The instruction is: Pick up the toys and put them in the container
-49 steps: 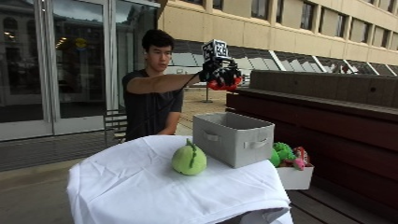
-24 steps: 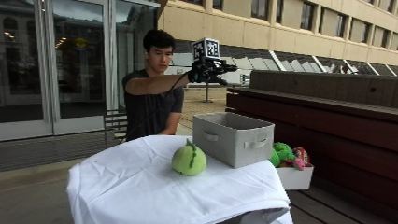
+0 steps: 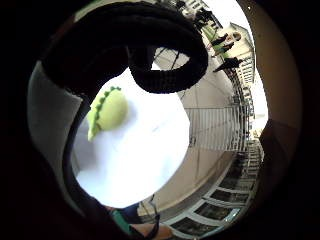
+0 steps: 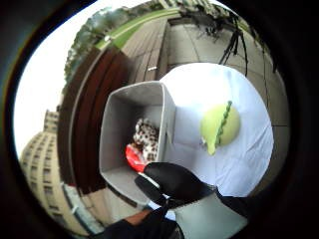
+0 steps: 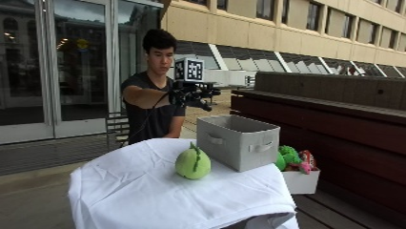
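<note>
Toys, a red one and a spotted plush (image 4: 145, 142), lie in the grey fabric container (image 5: 238, 141) below the gloved right hand (image 5: 192, 94), fingers relaxed, empty; a green round plush (image 5: 193, 162) sits beside.

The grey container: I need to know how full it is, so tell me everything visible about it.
The grey container is a rectangular, open-topped bin that looks like fabric, with a strap handle on each visible side. It stands upright on the white tablecloth, beside the green plush toy. The thumb-side palm view shows a spotted plush toy and a red toy lying on its floor, with much of the floor bare. The gloved right hand is above it, not touching.
</note>
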